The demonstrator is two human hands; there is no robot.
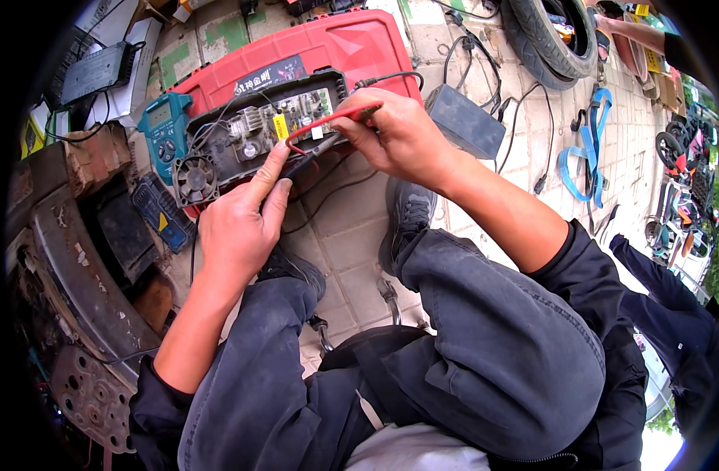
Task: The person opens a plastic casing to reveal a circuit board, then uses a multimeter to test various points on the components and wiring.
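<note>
My right hand is closed on a thin red lead, which slants down left over an open black casing. Below the lead runs a dark rod-like piece; its kind is unclear. My left hand has the index finger stretched to the lead's lower end, the thumb bent close by. What lies between these fingertips is too small to tell. Inside the casing sits a circuit board with a yellow component, and a small fan at its left end. A teal multimeter stands beside it.
The casing rests against a red toolbox. To the right lie a dark box with cables, tyres and a blue strap. Metal parts crowd the left. Other people are at the right edge.
</note>
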